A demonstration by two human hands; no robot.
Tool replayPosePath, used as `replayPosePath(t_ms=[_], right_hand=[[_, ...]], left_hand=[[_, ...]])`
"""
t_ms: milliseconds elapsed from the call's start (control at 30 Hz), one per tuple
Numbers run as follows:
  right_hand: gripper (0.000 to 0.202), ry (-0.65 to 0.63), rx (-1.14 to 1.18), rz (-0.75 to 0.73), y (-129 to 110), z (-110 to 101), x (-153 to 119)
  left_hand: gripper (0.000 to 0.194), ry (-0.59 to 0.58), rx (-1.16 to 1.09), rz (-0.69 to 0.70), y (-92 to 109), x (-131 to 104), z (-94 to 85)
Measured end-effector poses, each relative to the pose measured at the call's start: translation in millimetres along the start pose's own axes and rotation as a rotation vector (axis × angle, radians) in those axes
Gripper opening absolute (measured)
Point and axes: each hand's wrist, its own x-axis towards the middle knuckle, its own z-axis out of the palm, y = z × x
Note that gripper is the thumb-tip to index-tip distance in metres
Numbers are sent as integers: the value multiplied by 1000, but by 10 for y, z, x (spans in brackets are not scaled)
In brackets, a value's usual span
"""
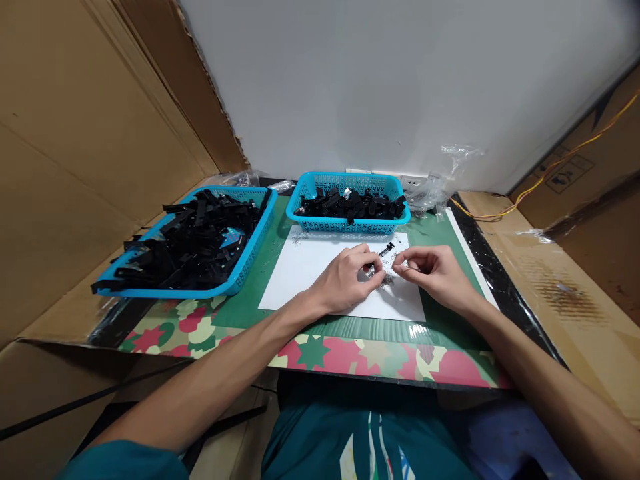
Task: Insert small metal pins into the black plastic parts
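My left hand is closed over a small black plastic part, whose far end sticks out beyond the fingers. Just to its right, my right hand pinches with thumb and forefinger, and whatever lies between those fingertips is too small to make out. Between and under the hands, a pile of tiny metal pieces is scattered on a white sheet. More tiny pieces lie near the sheet's far left corner.
A blue basket heaped with black plastic parts stands on the left. A second blue basket of black parts stands behind the sheet. Clear plastic bags lie at the back right. Cardboard and yellow wires border the right.
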Motion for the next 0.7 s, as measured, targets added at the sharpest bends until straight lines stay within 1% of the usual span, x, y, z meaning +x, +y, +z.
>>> replayPosePath(t_ms=[67,267,467,600,700], right_hand=[[36,-21,50,26,3,19,6],[41,-43,103,92,22,49,18],[40,-54,121,93,57,51,29],[37,-25,75,33,52,69,14],[27,93,-77,-118,31,107,-34]], left_hand=[[14,-7,13,19,-1,2,8],[0,-3,9,62,-4,6,8],[13,-12,-68,47,1,9,-1],[18,-12,-111,15,2,14,8],[20,29,-194,-36,-1,30,13]])
